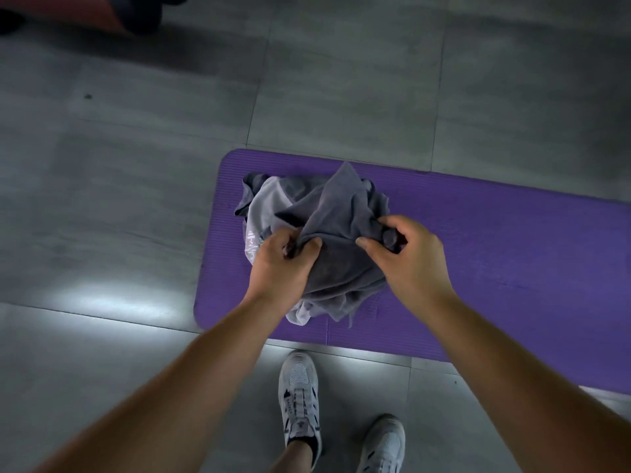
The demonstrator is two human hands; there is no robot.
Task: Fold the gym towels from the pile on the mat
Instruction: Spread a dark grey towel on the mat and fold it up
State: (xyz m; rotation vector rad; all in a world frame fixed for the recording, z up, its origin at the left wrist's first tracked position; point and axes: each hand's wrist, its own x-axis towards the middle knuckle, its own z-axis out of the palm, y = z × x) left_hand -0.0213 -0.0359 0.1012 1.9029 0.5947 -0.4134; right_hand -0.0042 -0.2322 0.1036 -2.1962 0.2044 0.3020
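A crumpled pile of grey gym towels lies on the left end of a purple mat (495, 254). On top is a dark grey towel (341, 213), bunched into a peak. My left hand (280, 264) grips its near left part with curled fingers. My right hand (406, 257) pinches a fold of the same towel at its right side. Under it lies a light grey towel (269, 206) with a white printed logo, showing at the left and at the pile's near edge.
The mat lies on a grey tiled floor (136, 165). My two feet in white sneakers (300, 397) stand just in front of the mat's near edge. A reddish object with dark parts (102, 11) sits at the far top left.
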